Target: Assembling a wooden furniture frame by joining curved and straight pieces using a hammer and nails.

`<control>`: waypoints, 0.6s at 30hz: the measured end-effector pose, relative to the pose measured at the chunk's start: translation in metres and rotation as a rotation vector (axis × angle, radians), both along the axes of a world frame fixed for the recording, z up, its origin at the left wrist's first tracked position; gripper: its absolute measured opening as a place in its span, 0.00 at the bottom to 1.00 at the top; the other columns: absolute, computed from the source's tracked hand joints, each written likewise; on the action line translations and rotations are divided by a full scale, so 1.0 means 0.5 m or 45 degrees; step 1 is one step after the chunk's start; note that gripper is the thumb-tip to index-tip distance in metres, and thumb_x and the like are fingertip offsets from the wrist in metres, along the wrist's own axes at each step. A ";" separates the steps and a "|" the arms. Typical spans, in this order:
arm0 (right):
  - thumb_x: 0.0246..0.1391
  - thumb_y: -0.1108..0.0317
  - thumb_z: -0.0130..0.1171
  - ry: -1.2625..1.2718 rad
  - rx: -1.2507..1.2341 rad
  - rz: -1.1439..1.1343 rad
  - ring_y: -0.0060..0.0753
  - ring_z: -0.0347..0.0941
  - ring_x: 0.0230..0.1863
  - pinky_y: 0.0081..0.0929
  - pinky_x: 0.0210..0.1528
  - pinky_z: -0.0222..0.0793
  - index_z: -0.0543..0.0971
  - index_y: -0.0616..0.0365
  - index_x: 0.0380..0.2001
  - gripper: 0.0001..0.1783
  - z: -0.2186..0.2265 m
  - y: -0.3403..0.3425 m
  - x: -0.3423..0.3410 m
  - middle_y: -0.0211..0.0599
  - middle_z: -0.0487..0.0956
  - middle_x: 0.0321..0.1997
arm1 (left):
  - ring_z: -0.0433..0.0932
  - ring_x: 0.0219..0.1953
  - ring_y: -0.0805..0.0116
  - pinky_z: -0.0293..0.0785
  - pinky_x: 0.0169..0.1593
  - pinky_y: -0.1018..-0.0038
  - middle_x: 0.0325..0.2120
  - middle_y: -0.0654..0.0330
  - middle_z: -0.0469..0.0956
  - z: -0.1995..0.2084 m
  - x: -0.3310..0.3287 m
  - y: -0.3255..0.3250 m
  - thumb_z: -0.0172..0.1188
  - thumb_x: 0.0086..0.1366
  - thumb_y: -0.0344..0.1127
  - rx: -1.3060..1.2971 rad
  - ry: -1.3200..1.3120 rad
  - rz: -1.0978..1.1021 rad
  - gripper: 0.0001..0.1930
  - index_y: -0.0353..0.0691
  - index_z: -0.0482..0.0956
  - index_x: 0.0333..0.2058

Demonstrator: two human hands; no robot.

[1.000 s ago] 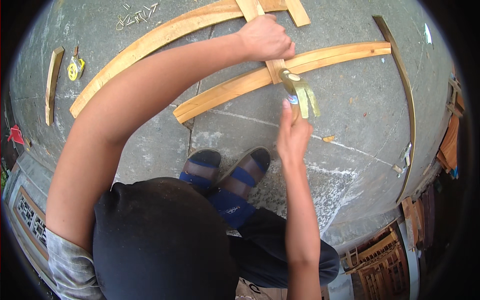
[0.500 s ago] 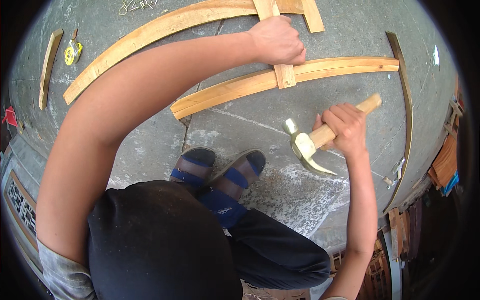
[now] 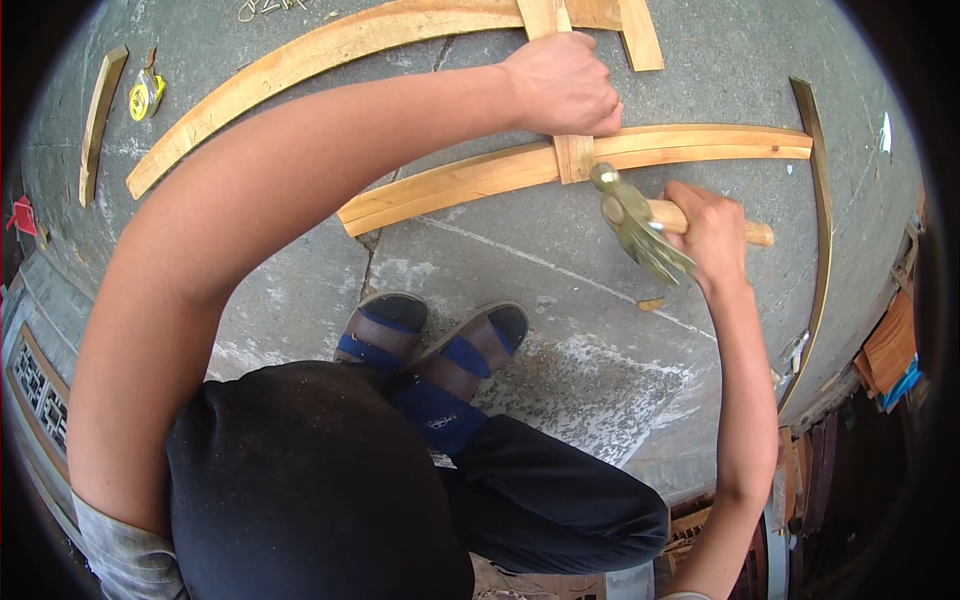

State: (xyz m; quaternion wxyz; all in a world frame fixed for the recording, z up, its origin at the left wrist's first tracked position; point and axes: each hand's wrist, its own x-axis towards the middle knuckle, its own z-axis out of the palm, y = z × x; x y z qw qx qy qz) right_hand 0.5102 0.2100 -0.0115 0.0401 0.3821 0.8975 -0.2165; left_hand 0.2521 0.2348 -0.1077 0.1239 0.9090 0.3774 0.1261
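My left hand (image 3: 566, 84) is closed around a short wooden slat (image 3: 574, 162), which lies across two curved wooden strips. The near curved strip (image 3: 450, 183) passes under the slat's lower end; the far curved strip (image 3: 290, 68) runs behind my left forearm. In my right hand (image 3: 712, 232) is a claw hammer (image 3: 632, 228), gripped by its wooden handle. Its head hangs just right of and below the slat's near end, apart from it and slightly blurred. Whether a nail stands in the slat cannot be made out.
A second short slat (image 3: 642, 38) joins the far strip. At right lies a thin dark strip (image 3: 818, 220), touching the near strip's end. A yellow tape measure (image 3: 145, 95) and a wooden stick (image 3: 100, 125) lie far left. Several nails (image 3: 262, 8) are scattered at the top. My sandalled feet (image 3: 430, 335) stand close by.
The hammer has swung up and forward, its head coming closer to the slat's near end. My left hand keeps its hold on the slat. A small wood chip now shows on the floor below the hammer.
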 end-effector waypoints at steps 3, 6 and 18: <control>0.43 0.70 0.68 0.061 -0.028 -0.114 0.45 0.77 0.24 0.41 0.28 0.71 0.75 0.55 0.23 0.09 0.036 -0.011 -0.005 0.37 0.78 0.23 | 0.63 0.13 0.52 0.71 0.36 0.66 0.07 0.58 0.69 0.002 0.004 0.001 0.51 0.72 0.48 -0.031 -0.002 0.005 0.32 0.42 0.68 0.06; 0.45 0.70 0.67 0.285 -0.004 -0.109 0.47 0.78 0.25 0.43 0.28 0.71 0.76 0.54 0.25 0.08 0.030 -0.027 -0.009 0.38 0.78 0.23 | 0.63 0.13 0.52 0.72 0.37 0.65 0.07 0.57 0.70 0.005 -0.003 0.000 0.51 0.72 0.48 -0.039 -0.017 -0.001 0.32 0.42 0.68 0.06; 0.44 0.72 0.67 0.127 0.030 -0.083 0.44 0.77 0.24 0.42 0.27 0.71 0.76 0.54 0.23 0.07 -0.009 -0.054 -0.005 0.36 0.76 0.21 | 0.61 0.12 0.53 0.73 0.37 0.66 0.06 0.58 0.69 0.011 0.001 0.004 0.49 0.73 0.48 -0.075 0.063 -0.019 0.33 0.42 0.68 0.06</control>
